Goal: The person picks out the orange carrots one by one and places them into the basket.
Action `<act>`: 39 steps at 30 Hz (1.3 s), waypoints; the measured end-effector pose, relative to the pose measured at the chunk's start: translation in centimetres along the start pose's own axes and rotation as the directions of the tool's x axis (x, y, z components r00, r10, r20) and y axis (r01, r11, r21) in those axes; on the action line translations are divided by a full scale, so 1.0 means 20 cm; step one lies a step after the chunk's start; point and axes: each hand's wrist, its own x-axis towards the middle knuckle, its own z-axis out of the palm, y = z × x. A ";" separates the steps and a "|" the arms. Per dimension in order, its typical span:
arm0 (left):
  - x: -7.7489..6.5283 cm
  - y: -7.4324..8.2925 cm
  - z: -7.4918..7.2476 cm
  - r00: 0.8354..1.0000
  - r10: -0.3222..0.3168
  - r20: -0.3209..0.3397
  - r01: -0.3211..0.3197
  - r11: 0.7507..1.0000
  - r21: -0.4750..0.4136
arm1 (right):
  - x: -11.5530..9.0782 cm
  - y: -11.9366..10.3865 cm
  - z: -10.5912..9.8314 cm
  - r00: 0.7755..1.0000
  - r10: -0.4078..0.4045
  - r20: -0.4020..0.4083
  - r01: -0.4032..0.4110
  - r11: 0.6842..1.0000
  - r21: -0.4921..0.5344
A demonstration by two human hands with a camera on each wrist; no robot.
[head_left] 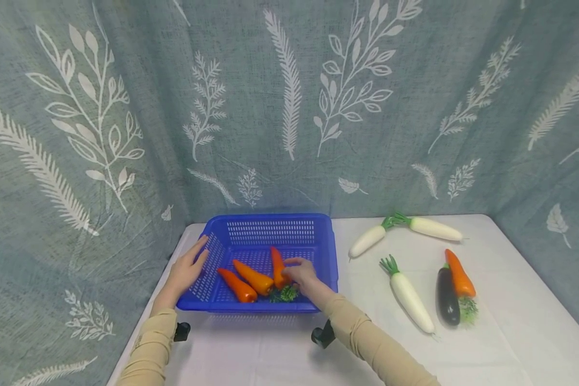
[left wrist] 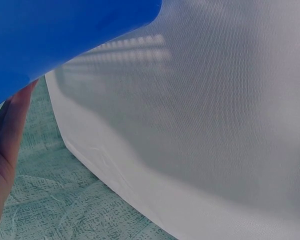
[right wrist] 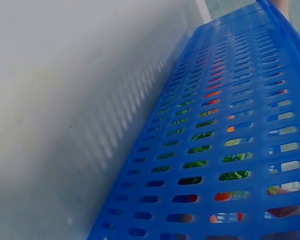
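Observation:
A blue plastic basket (head_left: 329, 252) with slotted walls stands at the back left of the white table. Three orange toy carrots lie in it: a left carrot (head_left: 238, 286), a middle carrot (head_left: 253, 277) and a right carrot (head_left: 277, 262) with its tip pointing back. My right hand (head_left: 303, 276) reaches over the basket and grips the right carrot near its thick end, above green leafy tops (head_left: 286, 294). At the basket's left rim, my left hand (head_left: 183, 272) rests with fingers fairly straight and thumb spread. In the left wrist view its fingers (left wrist: 16, 120) pass partly behind the basket.
To the right, three white radishes lie on the table (head_left: 347, 343): a front radish (head_left: 412, 302), a back left radish (head_left: 368, 240) and a back right radish (head_left: 434, 228). An eggplant (head_left: 447, 297) lies beside another carrot (head_left: 460, 274). A patterned curtain (head_left: 270, 134) hangs behind.

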 end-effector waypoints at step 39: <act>0.00 0.00 0.00 1.000 0.006 -0.007 -0.005 0.999 0.032 | -0.08 -0.04 -0.11 0.981 -0.035 0.190 0.006 0.988 0.155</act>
